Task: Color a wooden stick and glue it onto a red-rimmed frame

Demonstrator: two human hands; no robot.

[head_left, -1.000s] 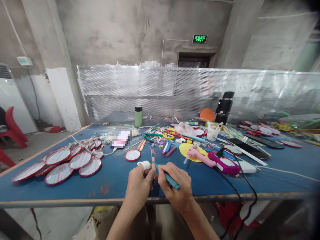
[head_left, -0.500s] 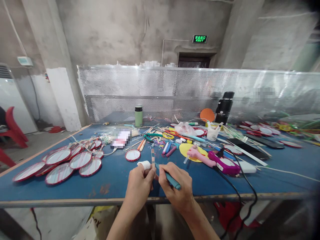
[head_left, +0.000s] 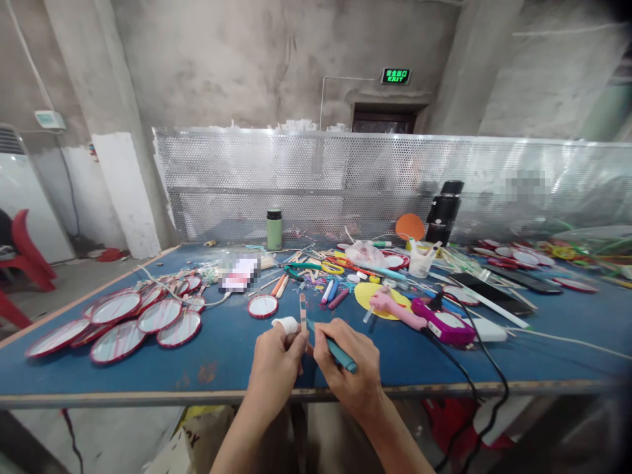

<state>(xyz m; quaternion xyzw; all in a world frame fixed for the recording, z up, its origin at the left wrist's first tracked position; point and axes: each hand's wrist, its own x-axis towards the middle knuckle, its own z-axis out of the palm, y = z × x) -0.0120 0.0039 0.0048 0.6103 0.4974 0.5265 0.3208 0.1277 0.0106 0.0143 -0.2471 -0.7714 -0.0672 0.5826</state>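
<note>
Near the front edge of the blue table, my left hand [head_left: 277,355] is closed on an upright flat wooden craft stick [head_left: 303,308], which has dark bands across it. A white wrap [head_left: 285,324] covers one of that hand's fingers. My right hand [head_left: 349,362] grips a teal marker pen [head_left: 340,355], its tip pointing left against or very close to the stick's edge. Just beyond my hands lies a round red-rimmed disc [head_left: 263,306]. Several marker pens, among them a blue one [head_left: 332,291], lie a little farther off.
Red-rimmed discs [head_left: 116,308] are piled at the left. A phone [head_left: 240,272] on a cable lies behind. At the right are a pink glue gun [head_left: 397,308], a yellow disc [head_left: 363,297], and black cords. A green bottle [head_left: 274,230] and a black flask [head_left: 444,214] stand near the mesh screen [head_left: 306,178].
Almost nothing differs. Both hands keep their grip and place, with only a very slight shift of the stick and the marker pen.
</note>
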